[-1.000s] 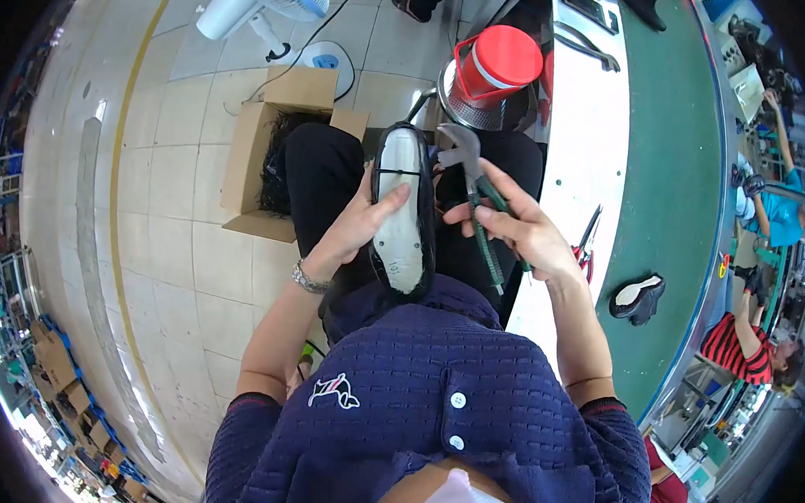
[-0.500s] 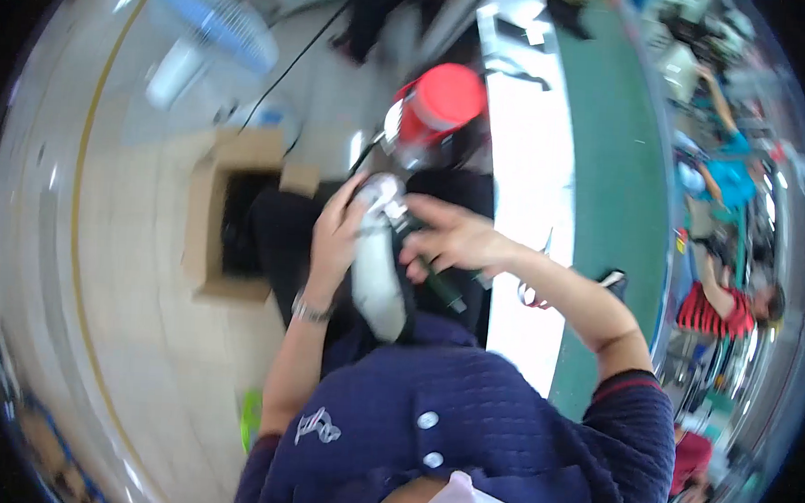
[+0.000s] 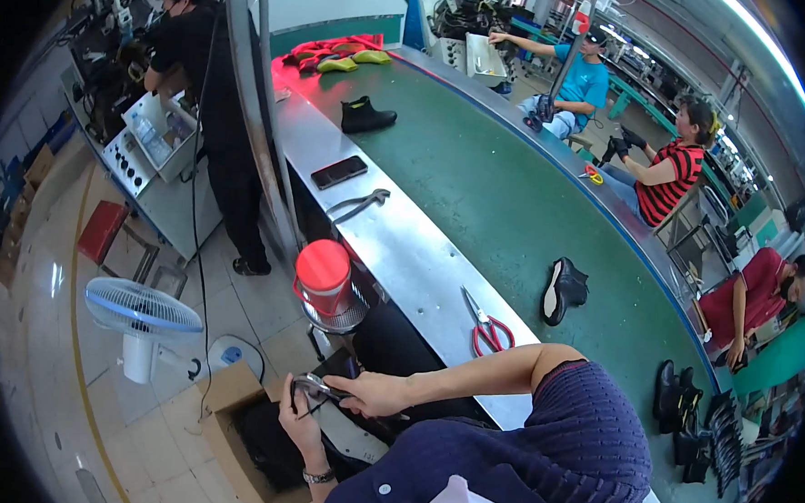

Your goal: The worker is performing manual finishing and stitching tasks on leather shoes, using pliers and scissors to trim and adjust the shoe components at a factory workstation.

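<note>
Low in the view, over my lap, a shoe with a pale grey underside (image 3: pixel 356 439) lies between my hands. My left hand (image 3: pixel 305 433) is closed round its far end, where a dark edge and a shiny silver part (image 3: pixel 316 385) show. From the right, my right hand (image 3: pixel 379 393) reaches in with its fingers closed beside the silver part. A short dark piece (image 3: pixel 353 365) sticks up past these fingers; it looks like part of a hand tool, its kind hidden by the grip.
An open cardboard box (image 3: pixel 230 415) stands beside my legs. Red-lidded bucket (image 3: pixel 324 279), fan (image 3: pixel 141 315) and metal post lie ahead. On the bench are red-handled scissors (image 3: pixel 485 329), pincers (image 3: pixel 359 205), a phone (image 3: pixel 339 172) and black boots (image 3: pixel 564 292). Several people work around.
My view has swung toward the bench and come into focus. My right hand's fingers, spread apart before, are now closed near the shoe's far end. The left hand keeps hold of the shoe.
</note>
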A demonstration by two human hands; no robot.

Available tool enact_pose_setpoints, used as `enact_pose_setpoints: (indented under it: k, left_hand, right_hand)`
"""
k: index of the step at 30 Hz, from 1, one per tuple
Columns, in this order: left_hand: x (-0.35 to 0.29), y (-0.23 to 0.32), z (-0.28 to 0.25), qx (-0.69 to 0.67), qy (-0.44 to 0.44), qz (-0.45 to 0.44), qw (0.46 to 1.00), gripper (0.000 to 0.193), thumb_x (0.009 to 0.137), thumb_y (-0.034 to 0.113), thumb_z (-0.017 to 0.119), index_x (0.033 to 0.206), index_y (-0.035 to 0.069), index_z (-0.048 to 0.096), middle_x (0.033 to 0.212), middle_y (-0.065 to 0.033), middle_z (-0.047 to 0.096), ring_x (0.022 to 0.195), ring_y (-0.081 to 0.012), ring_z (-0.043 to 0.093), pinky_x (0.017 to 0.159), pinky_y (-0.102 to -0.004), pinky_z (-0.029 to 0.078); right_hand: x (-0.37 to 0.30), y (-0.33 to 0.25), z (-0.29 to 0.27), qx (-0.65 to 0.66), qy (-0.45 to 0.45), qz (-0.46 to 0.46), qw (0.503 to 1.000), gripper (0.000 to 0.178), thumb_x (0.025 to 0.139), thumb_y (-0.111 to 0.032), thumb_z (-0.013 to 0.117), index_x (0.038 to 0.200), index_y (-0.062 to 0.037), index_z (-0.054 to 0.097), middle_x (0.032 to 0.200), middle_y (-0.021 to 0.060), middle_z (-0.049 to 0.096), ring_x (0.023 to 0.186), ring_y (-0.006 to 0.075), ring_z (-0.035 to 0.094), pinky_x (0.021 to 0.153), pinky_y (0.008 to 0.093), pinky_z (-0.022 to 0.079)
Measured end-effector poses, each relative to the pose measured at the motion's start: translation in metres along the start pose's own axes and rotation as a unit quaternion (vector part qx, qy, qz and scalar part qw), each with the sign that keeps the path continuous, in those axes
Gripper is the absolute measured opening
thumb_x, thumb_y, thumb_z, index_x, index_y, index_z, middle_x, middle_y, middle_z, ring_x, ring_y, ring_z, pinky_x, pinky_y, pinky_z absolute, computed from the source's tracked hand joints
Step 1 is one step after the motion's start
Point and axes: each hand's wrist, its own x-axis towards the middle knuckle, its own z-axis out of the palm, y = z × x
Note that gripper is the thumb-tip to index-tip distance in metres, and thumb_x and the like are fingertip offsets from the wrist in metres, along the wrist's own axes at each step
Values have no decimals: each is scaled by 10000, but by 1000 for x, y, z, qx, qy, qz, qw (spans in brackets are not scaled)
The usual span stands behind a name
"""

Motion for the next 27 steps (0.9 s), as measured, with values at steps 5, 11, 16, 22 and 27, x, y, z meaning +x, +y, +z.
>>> enact_pose_setpoints:
  k: [5, 11, 16, 22, 27]
  left_hand:
    - [-8, 33, -13, 176, 1, 36, 984, 262, 937, 57, 528, 1175, 3, 624, 1126, -137, 666, 1045, -227, 632, 906, -331, 478]
    - [14, 33, -6, 185, -35, 99, 977, 248, 891, -2, 537, 1116, 34, 635, 1156, -169, 640, 1028, -343, 625, 861, -371, 506]
    - [5, 18, -19, 182, -15, 112, 977, 207, 876, -20, 536, 1056, 8, 633, 1145, -174, 648, 948, -329, 656, 810, -353, 528]
    - [3, 14, -20, 176, -32, 125, 976, 221, 863, -36, 526, 1056, 7, 623, 1155, -163, 649, 948, -315, 661, 815, -363, 530]
    - [5, 17, -21, 199, -41, 157, 966, 231, 848, -40, 521, 1055, 0, 616, 1179, -167, 636, 965, -318, 653, 834, -388, 523]
  right_hand:
    - [-2, -26, -31, -160, -50, 4, 986, 593, 868, -178, 580, 1391, -71, 322, 777, 269, 648, 729, 423, 654, 651, 496, 527]
    - [4, -24, -47, -229, -20, 0, 973, 563, 900, -83, 544, 1412, -85, 310, 769, 211, 651, 695, 347, 665, 654, 427, 534]
    - [10, -31, -46, 147, -129, 133, 972, 630, 965, -85, 507, 1510, -123, 194, 894, 67, 645, 757, 108, 635, 736, 276, 522]
    - [-1, -34, -27, -51, -54, 120, 990, 577, 941, -83, 526, 1451, -55, 257, 750, 142, 637, 648, 243, 652, 667, 357, 526]
    - [-1, -29, -30, -244, -9, 5, 970, 556, 926, -73, 517, 1432, -53, 286, 742, 243, 626, 688, 416, 623, 662, 466, 493]
